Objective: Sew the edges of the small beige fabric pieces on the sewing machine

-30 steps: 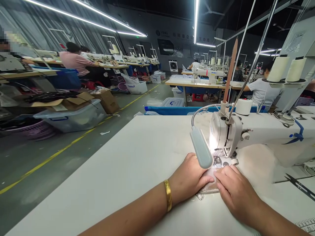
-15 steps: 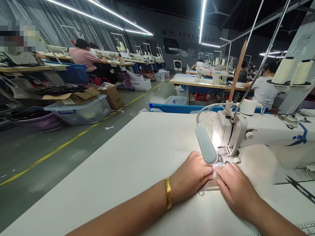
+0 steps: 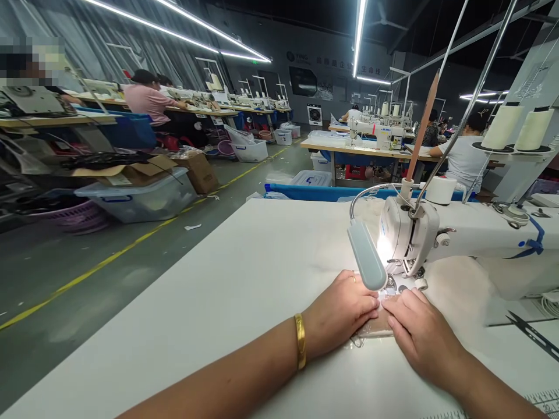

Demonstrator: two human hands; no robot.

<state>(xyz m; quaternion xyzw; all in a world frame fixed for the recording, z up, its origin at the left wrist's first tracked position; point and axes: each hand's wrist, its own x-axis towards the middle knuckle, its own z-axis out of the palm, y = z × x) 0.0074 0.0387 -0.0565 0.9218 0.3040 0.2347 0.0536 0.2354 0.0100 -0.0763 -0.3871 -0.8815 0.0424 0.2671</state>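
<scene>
A small pinkish-brown piece of fabric with a pale, see-through edging lies on the white table, just in front of the sewing machine. My left hand grips its left side, fingers closed and the far fingertips hidden behind the grey-green lamp head. On the other side my right hand presses and holds the fabric, fingers bent and close together. Both sets of fingertips nearly meet by the presser foot. The lamp partly covers the needle area.
Black thread snips and a clear ruler lie at the right. Thread cones stand behind the machine. A brown pencil-like stick rises from its head. Co-workers sit at other machines; plastic boxes line the aisle at left.
My right hand has shifted very slightly right, and a little more of the fabric shows between the hands. My left hand stays almost in place.
</scene>
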